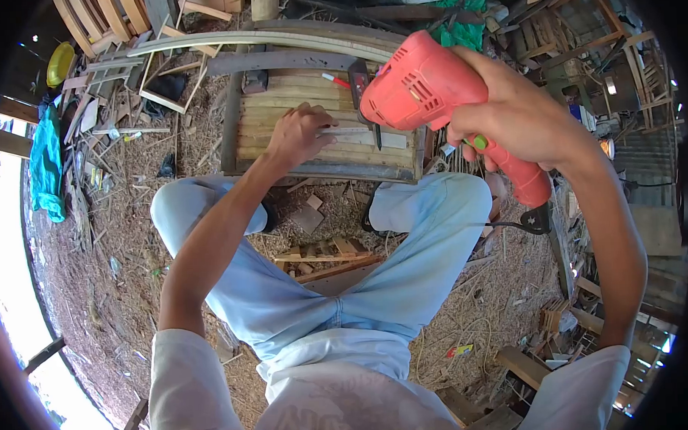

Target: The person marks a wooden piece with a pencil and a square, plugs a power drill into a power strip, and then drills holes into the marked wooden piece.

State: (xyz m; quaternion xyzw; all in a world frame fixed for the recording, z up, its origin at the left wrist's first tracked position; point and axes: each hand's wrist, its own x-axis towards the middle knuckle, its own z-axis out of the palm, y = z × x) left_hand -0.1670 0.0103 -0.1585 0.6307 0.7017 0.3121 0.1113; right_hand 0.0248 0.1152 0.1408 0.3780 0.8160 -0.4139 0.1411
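My right hand (507, 118) is wrapped around the handle of a red corded power drill (423, 83), its green switch showing by the fingers. The drill is raised over the right part of a low slatted wooden bench (269, 145). A dark, thin bit (377, 138) shows below its nose, over a pale wooden strip (391, 140). With curled fingers, my left hand (302, 135) holds the strip's left end against the slats; the fingertips are partly hidden. Behind them lie a red-and-white marker (335, 80) and a long grey bar (278, 61) with a black end piece.
A dark block (255, 78) rests at the bench's back left. Long curved wooden strips (277, 38) lie along its far side. The drill's cord (511, 224) runs past my right knee. Shavings and offcuts (310, 216) litter the ground; a teal bag (47, 165) hangs at left.
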